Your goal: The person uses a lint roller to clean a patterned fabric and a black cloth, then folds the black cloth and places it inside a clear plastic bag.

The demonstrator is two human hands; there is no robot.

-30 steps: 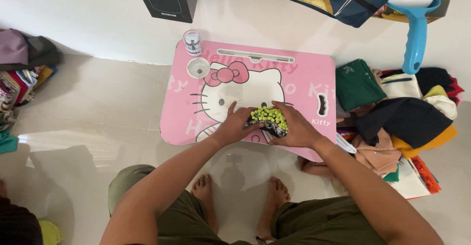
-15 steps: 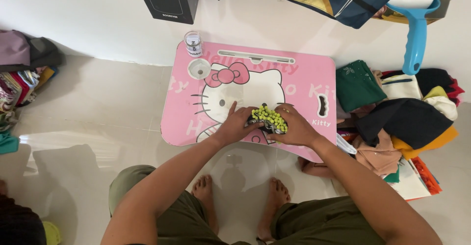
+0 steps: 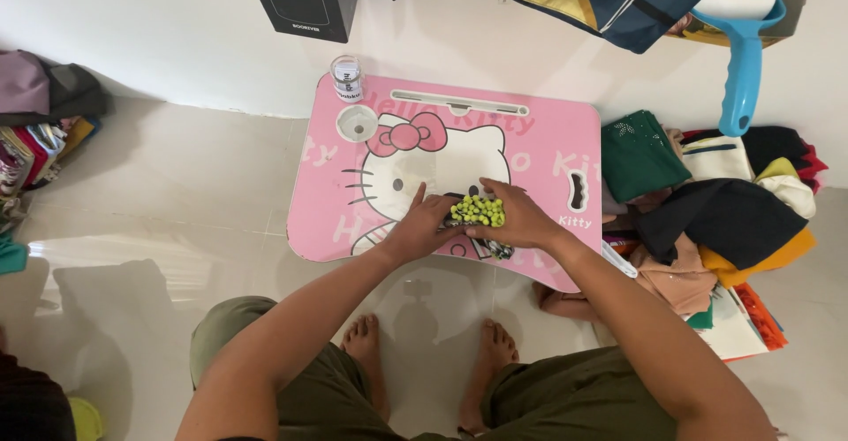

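hands meet on the pink bench: your left hand and right hand curl their fingers around the dark cluster of yellow-green beads, handling seemingly midway.

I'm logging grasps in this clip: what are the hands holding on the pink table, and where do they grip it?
Both hands hold a dark object topped with small yellow-green pieces: left hand at its left edge, right hand at its right. What it is cannot be told.
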